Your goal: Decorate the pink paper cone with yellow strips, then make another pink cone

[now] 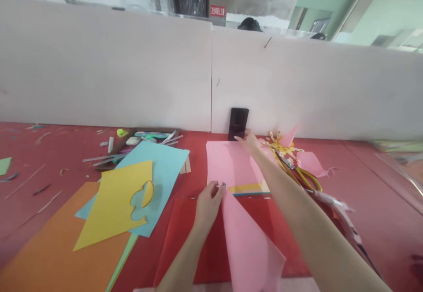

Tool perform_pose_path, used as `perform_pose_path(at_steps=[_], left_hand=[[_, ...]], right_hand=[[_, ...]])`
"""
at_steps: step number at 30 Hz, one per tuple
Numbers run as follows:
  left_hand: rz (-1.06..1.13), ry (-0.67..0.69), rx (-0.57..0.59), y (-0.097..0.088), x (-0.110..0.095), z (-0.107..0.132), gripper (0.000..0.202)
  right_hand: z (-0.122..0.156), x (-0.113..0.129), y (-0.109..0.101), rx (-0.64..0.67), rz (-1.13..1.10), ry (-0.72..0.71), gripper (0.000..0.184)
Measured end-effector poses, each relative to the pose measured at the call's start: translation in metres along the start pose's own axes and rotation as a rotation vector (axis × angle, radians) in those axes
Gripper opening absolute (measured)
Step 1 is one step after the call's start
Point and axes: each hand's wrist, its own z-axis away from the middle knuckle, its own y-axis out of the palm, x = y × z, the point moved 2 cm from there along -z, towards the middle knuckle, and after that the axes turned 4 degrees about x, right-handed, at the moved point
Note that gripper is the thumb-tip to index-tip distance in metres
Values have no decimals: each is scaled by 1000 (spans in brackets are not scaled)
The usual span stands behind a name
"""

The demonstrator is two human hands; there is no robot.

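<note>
Right, left hand (209,199) has thumb and fingers closed on the narrow tip of a pink sheet (249,243), which hangs down toward the near edge as a loosely folded, cone-like shape over a glossy red sheet (194,243) on the red worktop (373,186). Right hand (250,141) is stretched forward, thumb and fingers partly spread, by the lower end of a black phone (238,122) and the far edge of the pink stack (224,162); can't tell if it touches either, no clear grip visible. Phone leans upright against the white partition (297,76). Stack lies flat, yellow strip (244,188) along its near edge. Right of the stack: scissors (309,177) with yellow handles, a glue gun (340,210) partly behind the right forearm, a small pink cone (289,137) among yellow pieces, and a pink scrap (309,163). Left side: yellow sheet (112,208) with a curved cutout, overlapping a light blue sheet (165,164) and an orange sheet (62,243); tray (130,135) of small supplies behind them.
</note>
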Motion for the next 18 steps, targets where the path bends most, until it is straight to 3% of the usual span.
perform_pose_path(at_steps=[7, 18], left_hand=[[-41, -59, 37, 0, -4, 6, 34], [-69, -109, 62, 0, -7, 7, 34]], right_hand=[[-12, -5, 8, 148, 9, 5, 58], [-17, -12, 11, 185, 63, -13, 50]])
